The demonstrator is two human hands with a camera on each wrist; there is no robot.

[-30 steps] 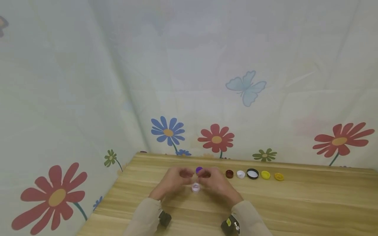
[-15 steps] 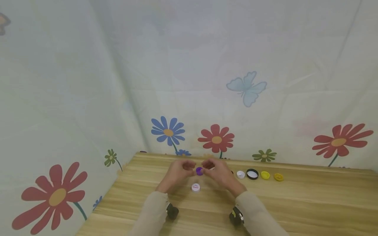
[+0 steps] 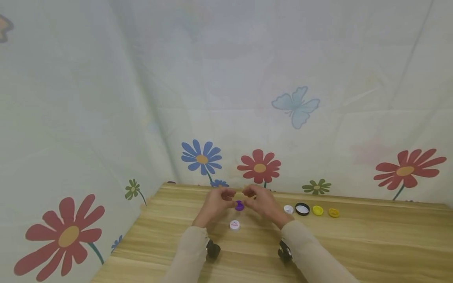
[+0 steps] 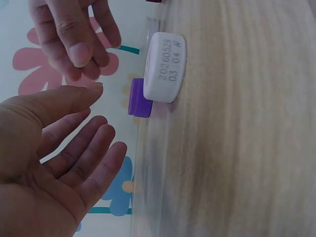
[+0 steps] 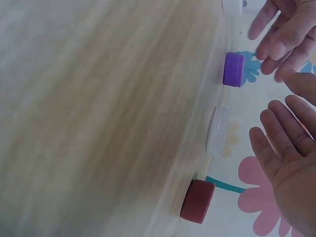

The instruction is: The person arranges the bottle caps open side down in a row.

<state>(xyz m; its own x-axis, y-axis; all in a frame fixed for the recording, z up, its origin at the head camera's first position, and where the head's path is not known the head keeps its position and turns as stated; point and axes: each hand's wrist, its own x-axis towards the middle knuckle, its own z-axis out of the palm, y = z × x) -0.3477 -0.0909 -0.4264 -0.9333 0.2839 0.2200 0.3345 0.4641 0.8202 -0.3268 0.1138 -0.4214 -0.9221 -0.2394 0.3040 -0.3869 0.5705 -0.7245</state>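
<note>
In the head view my left hand (image 3: 215, 202) and right hand (image 3: 263, 202) hover on either side of a purple bottle cap (image 3: 239, 205), fingers loosely bent and facing each other. The wrist views show nothing in either hand, and the purple cap (image 5: 234, 69) stands on the table below them. Closer to me lies a white cap (image 3: 234, 225) with reddish print on top. Its side carries a stamped date in the left wrist view, where this white cap (image 4: 165, 67) partly hides the purple one.
Right of the hands, a white cap (image 3: 288, 209), a black-rimmed lid (image 3: 302, 209), a yellow cap (image 3: 317, 210) and an orange-yellow cap (image 3: 334, 212) form a row. A clear lid (image 5: 217, 131) and dark red cap (image 5: 198, 201) sit behind my right hand. Flowered cloth (image 3: 226, 98) hangs behind the table.
Both hands have moved away from me, from around the printed white cap to above the purple cap. My right hand and arm now cover the dark red cap in the head view.
</note>
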